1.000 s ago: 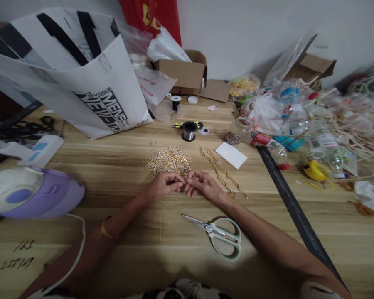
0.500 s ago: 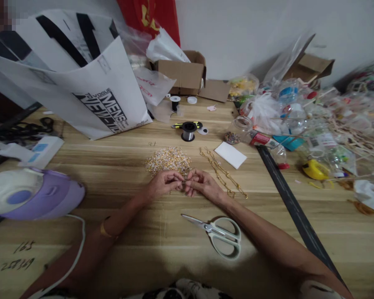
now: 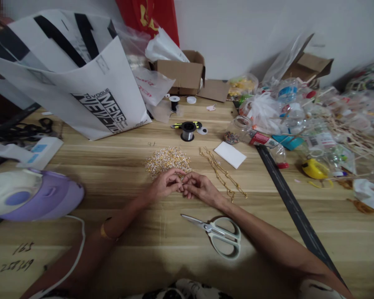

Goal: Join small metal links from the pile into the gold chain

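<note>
My left hand (image 3: pixel 167 183) and my right hand (image 3: pixel 200 187) meet fingertip to fingertip over the wooden table (image 3: pixel 137 245). Both are closed in a pinch, and whatever lies between the fingers is too small to make out. Just behind them spreads a pile of small gold and silver pieces (image 3: pixel 166 160), partly covered by my left hand. To the right of my right hand lies a gold chain (image 3: pixel 218 170), laid out in two strands. Scissors with pale green handles (image 3: pixel 226 237) rest in front of my right hand, blades slightly apart.
Behind the pile stand a spool of silver wire (image 3: pixel 188 131) and a dark spool (image 3: pixel 174 104). A white card (image 3: pixel 230 154) lies beyond the chain. Bottles and bags (image 3: pixel 296 116) crowd the right. On the left are a white paper bag (image 3: pixel 112 95) and a purple-and-white appliance (image 3: pixel 46 195).
Both hands stay pinched together. The fingertips have shifted slightly left and the fingers have curled a little. The view has moved very slightly; the scissors and chain lie as before.
</note>
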`<state>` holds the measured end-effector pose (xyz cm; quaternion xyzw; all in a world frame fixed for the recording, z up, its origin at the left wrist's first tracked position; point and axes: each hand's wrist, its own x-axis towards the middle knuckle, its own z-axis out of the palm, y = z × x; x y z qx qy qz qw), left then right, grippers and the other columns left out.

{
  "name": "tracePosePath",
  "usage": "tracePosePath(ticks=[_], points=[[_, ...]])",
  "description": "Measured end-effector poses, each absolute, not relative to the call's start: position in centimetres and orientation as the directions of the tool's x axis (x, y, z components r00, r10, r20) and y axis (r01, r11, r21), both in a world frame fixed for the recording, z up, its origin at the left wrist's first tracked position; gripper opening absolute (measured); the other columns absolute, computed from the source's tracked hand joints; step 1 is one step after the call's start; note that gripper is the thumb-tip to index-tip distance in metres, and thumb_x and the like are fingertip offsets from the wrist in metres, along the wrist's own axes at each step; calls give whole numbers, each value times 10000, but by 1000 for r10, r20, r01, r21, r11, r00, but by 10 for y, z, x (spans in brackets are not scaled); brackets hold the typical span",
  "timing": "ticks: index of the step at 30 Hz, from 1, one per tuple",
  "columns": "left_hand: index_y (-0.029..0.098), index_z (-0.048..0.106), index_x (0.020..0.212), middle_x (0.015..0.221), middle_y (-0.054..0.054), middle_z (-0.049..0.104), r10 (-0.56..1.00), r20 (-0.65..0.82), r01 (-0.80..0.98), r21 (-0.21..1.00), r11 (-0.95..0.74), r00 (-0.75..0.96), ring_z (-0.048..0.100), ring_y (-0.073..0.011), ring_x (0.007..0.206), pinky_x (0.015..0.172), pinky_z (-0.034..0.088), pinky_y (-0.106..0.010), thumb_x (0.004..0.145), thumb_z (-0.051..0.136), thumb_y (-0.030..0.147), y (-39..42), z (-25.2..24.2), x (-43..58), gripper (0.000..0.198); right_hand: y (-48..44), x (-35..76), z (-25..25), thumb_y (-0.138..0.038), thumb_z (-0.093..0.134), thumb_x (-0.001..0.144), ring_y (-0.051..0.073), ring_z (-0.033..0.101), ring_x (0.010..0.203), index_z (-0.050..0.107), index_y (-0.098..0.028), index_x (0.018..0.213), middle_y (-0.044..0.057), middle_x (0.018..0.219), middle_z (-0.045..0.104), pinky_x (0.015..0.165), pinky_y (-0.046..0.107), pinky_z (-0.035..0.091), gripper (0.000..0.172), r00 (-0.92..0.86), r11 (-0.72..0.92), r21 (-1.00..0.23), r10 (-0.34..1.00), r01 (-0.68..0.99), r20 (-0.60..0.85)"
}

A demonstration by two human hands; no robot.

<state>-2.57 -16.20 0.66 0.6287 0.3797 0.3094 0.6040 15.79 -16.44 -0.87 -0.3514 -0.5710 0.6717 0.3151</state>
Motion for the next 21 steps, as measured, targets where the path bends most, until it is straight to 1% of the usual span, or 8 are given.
tracePosePath(ticks=[6,11,16,18,21], points=[[128,498,1062,696,-11,631,858,-92,135,991,26,506,624,-137,710,707,489,-275,763,599,209,-164,9,-23,326,-165,158,-11,-361,588,810,81,562,527,521,-146,867,-5,660,586,501,193,474,232,-558,-123,-992,824,2,-103],[130,501,1055,689,-9,635,854,-86,132,991,20,513,629,-137,703,694,487,-266,757,602,206,-163,6,-25,323,-166,158,-13,-376,575,817,83,566,537,516,-148,835,-5,659,577,510,193,480,236,-574,-100,-995,815,-5,-79],[122,547,958,720,-33,665,863,-80,178,984,-11,498,643,-143,694,680,494,-261,764,579,214,-162,7,-25,217,-165,159,-14,-401,569,816,88,569,533,513,-151,829,-8,640,578,511,200,490,256,-591,-119,-993,801,8,-101],[121,573,914,731,-39,676,878,-74,235,971,-45,473,639,-140,680,660,489,-247,756,573,204,-162,8,-24,179,-165,159,-14,-409,561,818,90,566,519,513,-152,821,-9,626,580,501,203,489,261,-591,-97,-994,800,40,-102],[116,634,852,722,-43,685,902,-74,399,910,-113,425,613,-131,643,607,458,-220,741,565,181,-162,8,-24,146,-166,161,-12,-375,542,836,90,566,499,516,-156,820,-5,622,592,481,193,465,221,-581,-2,-990,810,138,-82]])
